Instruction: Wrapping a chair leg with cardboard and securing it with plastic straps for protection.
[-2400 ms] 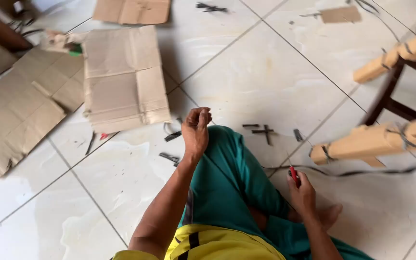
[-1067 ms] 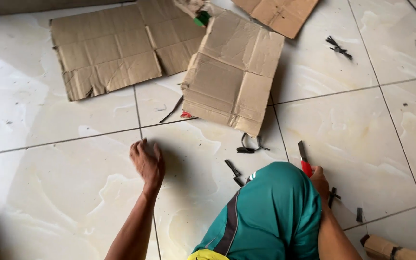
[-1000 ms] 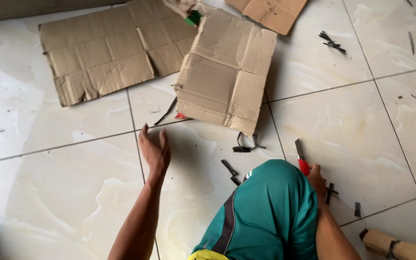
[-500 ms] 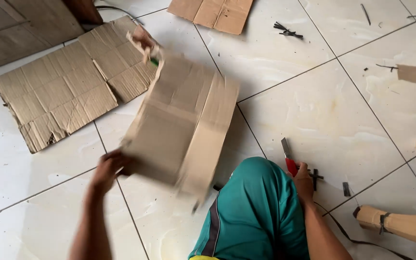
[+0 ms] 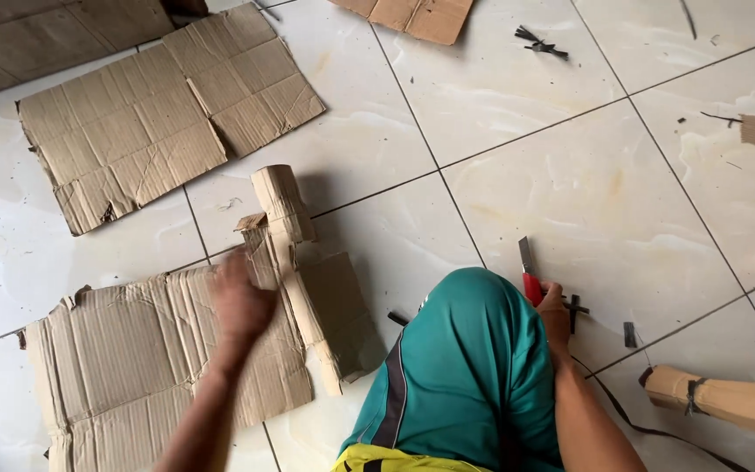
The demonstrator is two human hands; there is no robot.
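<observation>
floor: pale glossy tiles (image 5: pixel 622 201) | top left: flat brown cardboard sheet (image 5: pixel 159 122) | top edge: another cardboard piece (image 5: pixel 412 13) | near it: dark scraps (image 5: pixel 536 40) | lower right: wooden chair leg (image 5: pixel 727 400)

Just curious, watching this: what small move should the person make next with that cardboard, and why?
Probably press the raised flap flat: the left hand rests on the cardboard sheet, one fold stands up, and the right hand holds a red-handled knife.

cardboard sheets (image 5: pixel 168 140): 5 | utility knife (image 5: pixel 530 275): 1 | wooden legs (image 5: pixel 727 402): 2 | hands (image 5: pixel 242 306): 2
</observation>
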